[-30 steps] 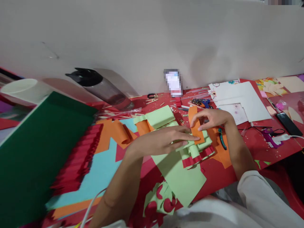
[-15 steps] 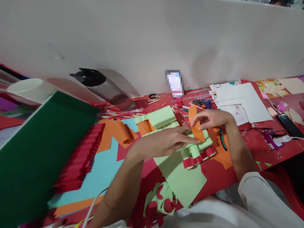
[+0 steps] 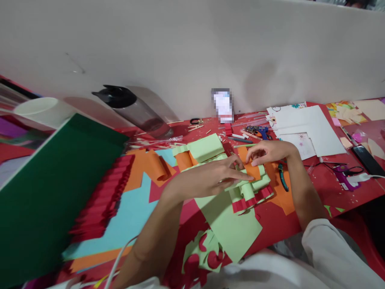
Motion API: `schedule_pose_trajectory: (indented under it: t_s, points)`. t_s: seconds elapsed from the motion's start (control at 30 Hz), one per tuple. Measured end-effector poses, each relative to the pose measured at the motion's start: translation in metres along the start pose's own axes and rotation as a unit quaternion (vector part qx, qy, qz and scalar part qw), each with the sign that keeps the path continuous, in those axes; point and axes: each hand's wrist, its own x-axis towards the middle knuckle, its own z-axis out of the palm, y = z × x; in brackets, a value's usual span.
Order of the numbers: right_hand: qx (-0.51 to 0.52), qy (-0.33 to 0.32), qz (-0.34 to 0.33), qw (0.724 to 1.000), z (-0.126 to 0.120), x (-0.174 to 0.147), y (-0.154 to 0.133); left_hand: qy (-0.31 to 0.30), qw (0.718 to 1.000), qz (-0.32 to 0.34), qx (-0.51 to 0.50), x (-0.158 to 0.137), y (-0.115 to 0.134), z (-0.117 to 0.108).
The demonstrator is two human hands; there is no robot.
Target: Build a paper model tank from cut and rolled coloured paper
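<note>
A light-green folded-paper model [image 3: 247, 192] with red pleated trim lies in front of me, an orange paper strip [image 3: 253, 171] across its top. My left hand [image 3: 221, 173] reaches over from the left. Its index finger is stretched out and presses the strip's near end, its thumb is raised apart, and the lower fingers are partly hidden. From the right, my right hand [image 3: 267, 152] is closed, thumb and fingertips on the strip's middle. Behind my left hand sits another light-green folded piece [image 3: 206, 147] with orange paper.
Teal-handled pliers [image 3: 282, 177] lie on orange paper at right. Blue glue gun [image 3: 263, 131], pens and sticks are behind. A bottle [image 3: 135, 112], dark green board [image 3: 60, 192] and red pleated paper [image 3: 102, 200] stand left. Green cut-outs [image 3: 204, 251] lie near my body.
The orange strip's far end has come down from its raised position toward the table. My right hand has shifted slightly with it, and my left thumb has lifted a little.
</note>
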Motion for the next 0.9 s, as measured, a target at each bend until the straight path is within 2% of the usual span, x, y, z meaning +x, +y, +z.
schedule_pose_trajectory:
  t_s: [0.3, 0.43, 0.53, 0.67, 0.77, 0.83, 0.9]
  points:
    - [-0.054, -0.03, 0.041, 0.997, 0.003, -0.002, -0.015, -0.006, 1.0, -0.003, 0.024, 0.002, 0.003, -0.001]
    - [-0.108, -0.032, 0.032, 0.993, 0.005, 0.0, -0.019, 0.005, 1.0, 0.007, 0.024, 0.002, 0.001, 0.001]
    - [-0.106, -0.022, 0.024, 0.994, 0.007, 0.0, -0.02, 0.012, 1.0, 0.007, 0.025, 0.002, 0.002, 0.0]
    - [-0.082, 0.018, -0.002, 0.996, 0.007, -0.002, -0.021, 0.013, 0.999, -0.012, 0.03, 0.002, 0.003, 0.0]
    - [-0.09, 0.053, -0.01, 0.994, 0.006, -0.005, -0.025, 0.039, 0.999, -0.023, 0.015, 0.001, 0.002, 0.001]
    - [-0.097, 0.107, -0.018, 0.989, 0.005, -0.006, -0.028, 0.06, 0.998, -0.03, -0.002, 0.0, 0.001, 0.001]
    - [-0.096, 0.193, -0.04, 0.976, 0.006, -0.006, -0.032, 0.089, 0.994, -0.045, -0.035, -0.001, 0.0, 0.001]
